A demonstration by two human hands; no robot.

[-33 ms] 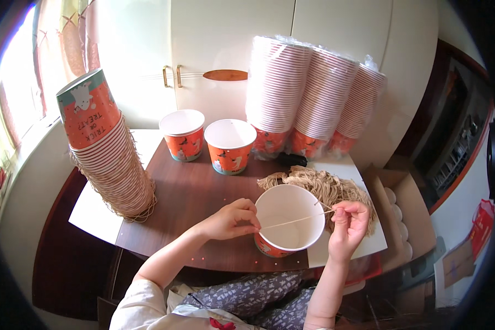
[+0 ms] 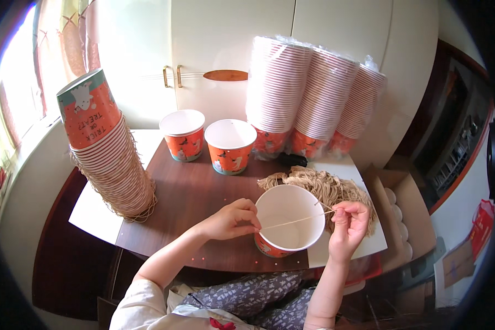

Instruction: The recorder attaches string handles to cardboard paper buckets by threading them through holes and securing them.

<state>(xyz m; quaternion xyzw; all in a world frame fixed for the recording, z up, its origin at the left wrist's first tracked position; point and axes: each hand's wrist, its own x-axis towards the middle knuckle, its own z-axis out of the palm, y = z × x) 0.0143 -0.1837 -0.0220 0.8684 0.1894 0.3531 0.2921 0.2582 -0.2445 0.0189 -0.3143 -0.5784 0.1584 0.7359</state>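
Observation:
An orange-printed paper tub [image 2: 267,246] with a white inside stands upright near the table's front edge. Across its mouth runs a thin tan string [image 2: 291,222], pulled straight between my hands. My left hand [image 2: 234,220] pinches the string at the tub's left rim. Beyond the right rim, my right hand [image 2: 348,225] is closed on the other part of the string, and a short end reaches back to the tub's inner right wall. Behind and to the right lies a bundle of tan strings [image 2: 327,186]. How the string is fixed to the tub is too small to tell.
Two tubs, one left [image 2: 184,148] and one right [image 2: 229,158], stand farther back. Tall plastic-wrapped tub stacks [image 2: 278,88] rise behind them. At the left leans an upside-down tub stack [image 2: 113,159] with strings hanging from it. An open cardboard box [image 2: 421,206] is at the right.

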